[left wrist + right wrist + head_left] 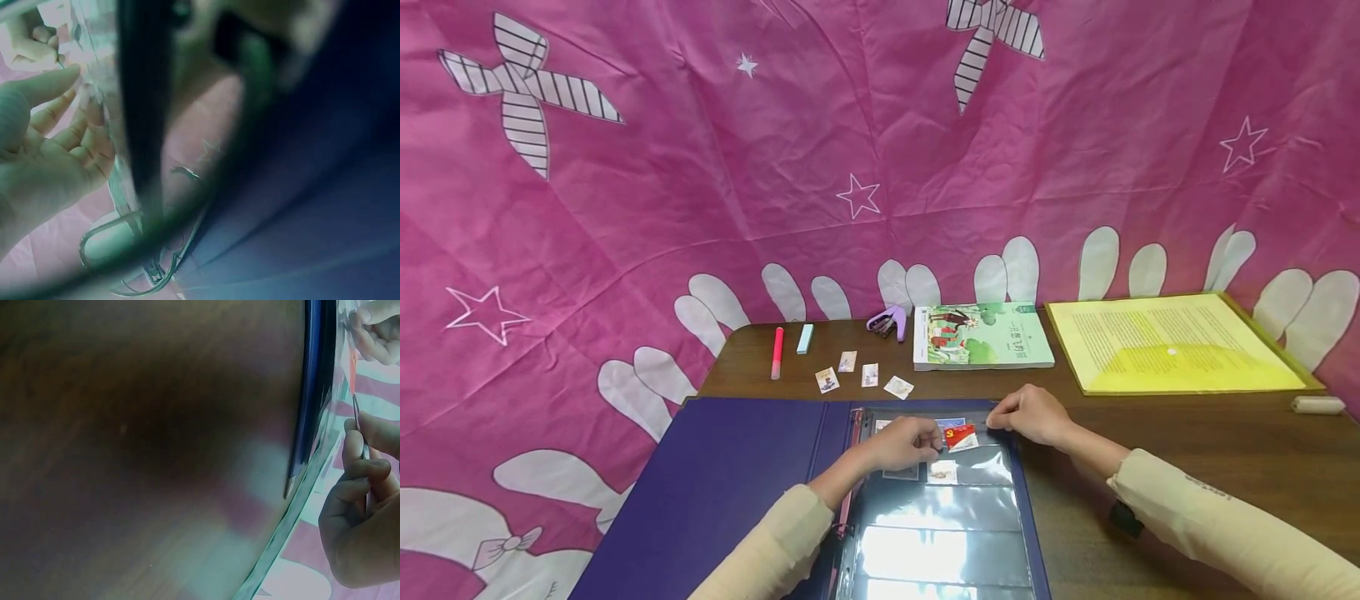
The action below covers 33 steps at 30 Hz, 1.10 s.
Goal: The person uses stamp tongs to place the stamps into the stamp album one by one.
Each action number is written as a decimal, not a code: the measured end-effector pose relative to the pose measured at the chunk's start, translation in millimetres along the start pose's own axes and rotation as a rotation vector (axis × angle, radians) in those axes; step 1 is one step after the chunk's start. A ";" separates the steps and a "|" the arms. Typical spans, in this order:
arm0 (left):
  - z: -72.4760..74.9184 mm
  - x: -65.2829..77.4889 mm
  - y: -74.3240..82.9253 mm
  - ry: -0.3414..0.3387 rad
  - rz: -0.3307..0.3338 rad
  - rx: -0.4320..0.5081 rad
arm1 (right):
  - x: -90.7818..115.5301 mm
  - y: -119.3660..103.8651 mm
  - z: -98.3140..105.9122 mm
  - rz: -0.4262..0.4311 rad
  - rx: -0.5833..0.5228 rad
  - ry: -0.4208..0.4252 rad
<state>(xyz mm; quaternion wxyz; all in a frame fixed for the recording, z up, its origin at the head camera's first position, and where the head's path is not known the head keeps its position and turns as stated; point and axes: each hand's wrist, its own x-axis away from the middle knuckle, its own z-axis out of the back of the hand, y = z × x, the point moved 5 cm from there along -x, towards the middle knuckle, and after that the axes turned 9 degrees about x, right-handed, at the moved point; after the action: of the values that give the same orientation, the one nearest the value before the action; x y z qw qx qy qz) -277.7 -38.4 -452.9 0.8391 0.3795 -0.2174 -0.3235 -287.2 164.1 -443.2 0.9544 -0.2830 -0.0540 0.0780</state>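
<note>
A blue ring-bound album [737, 467] lies spread out, with a page of clear pockets [940, 504] on its right side. My right hand [1033, 415] pinches slim metal tweezers [356, 415], whose tips meet a red and white stamp [961, 437] over the upper pockets. Beside that stamp, the fingers of my left hand [904, 443] are loosely bent and touch the page; in the left wrist view, thumb and fingers stand apart. Several stamps sit in the top rows, among them a pale stamp [942, 472]; my left hand partly covers others.
Several loose stamps [870, 375] lie behind the album, near a red pen-like stick [777, 353], a light blue bar [805, 338] and a purple stapler [887, 322]. A green book [985, 336] and a yellow document folder [1180, 342] are at the back, before a pink curtain [880, 150].
</note>
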 end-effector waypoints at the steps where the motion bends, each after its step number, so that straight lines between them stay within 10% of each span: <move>1: 0.1 0.2 -0.2 0.002 -0.002 0.006 | 0.1 -0.6 -0.3 0.002 0.001 -0.002; 33: 2.1 0.5 -0.4 0.015 0.007 -0.009 | 7.8 17.0 4.4 0.083 -0.010 -0.164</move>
<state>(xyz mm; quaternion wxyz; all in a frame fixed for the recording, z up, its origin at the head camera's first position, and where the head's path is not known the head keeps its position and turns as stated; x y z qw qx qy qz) -278.9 -40.0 -451.8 0.8436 0.3773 -0.2108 -0.3188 -282.1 181.9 -448.4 0.9413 -0.2824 -0.1206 0.1402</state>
